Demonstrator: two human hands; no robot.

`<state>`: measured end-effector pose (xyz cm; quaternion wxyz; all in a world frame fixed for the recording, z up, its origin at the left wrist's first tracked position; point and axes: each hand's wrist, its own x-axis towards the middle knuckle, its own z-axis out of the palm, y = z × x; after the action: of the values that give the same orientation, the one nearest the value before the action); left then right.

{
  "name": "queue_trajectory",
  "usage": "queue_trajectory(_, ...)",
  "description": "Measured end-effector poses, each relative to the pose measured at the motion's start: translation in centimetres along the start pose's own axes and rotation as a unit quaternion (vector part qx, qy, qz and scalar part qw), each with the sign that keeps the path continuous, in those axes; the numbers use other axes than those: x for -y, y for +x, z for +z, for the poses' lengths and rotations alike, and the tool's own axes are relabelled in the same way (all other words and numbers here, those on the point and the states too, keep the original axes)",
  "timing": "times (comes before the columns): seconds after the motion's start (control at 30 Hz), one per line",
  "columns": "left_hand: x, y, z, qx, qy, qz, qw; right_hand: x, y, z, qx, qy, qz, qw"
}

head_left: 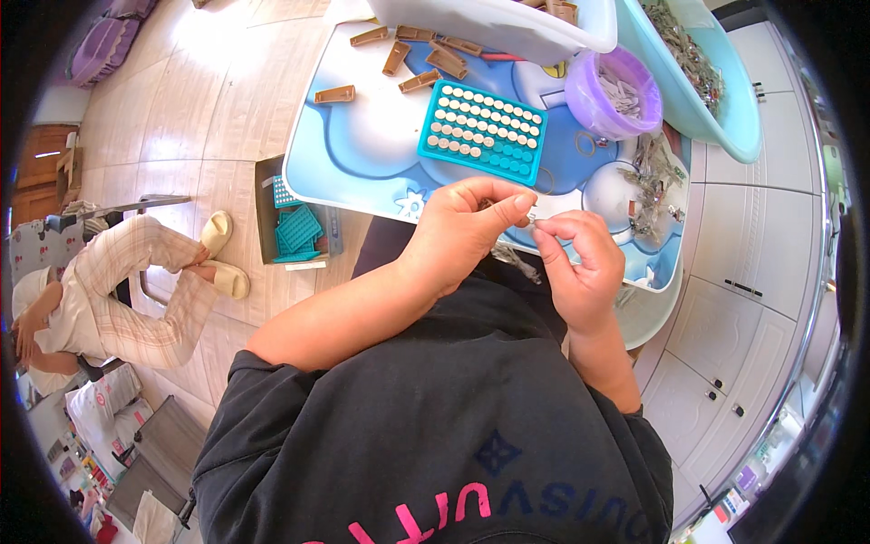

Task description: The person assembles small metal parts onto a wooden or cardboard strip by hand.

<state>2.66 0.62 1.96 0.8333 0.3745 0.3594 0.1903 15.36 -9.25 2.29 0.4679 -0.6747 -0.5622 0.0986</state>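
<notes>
Just on the wearer's side of a teal tray (485,172) filled with rows of pale discs, two bare hands meet. The left hand (467,222) and right hand (584,263) are nearly closed, thumbs and forefingers pinching a tiny silvery piece (532,219), too small to identify. Brown plastic pieces (396,58) lie beyond and left of the tray.
</notes>
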Motion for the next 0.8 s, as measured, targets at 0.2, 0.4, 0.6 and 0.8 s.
queue_trajectory(0.2,0.7,-0.1,-0.5,0.047,0.066,0.038,0.996,-0.2,0.7,-0.1,0.0,0.026,0.003,1.0)
queue_trajectory(0.4,-0.2,-0.5,-0.2,0.065,0.102,0.033,0.992,-0.2,1.0,-0.5,0.02,0.003,-0.017,1.0)
queue_trajectory(0.6,0.3,0.1,-1.2,0.054,-0.072,-0.03,0.996,0.1,1.1,0.6,0.032,0.027,-0.07,0.997)
queue_trajectory(0.8,0.5,-0.1,-1.1,0.071,-0.106,-0.039,0.991,0.0,1.2,2.4,-0.016,-0.001,-0.042,0.999)
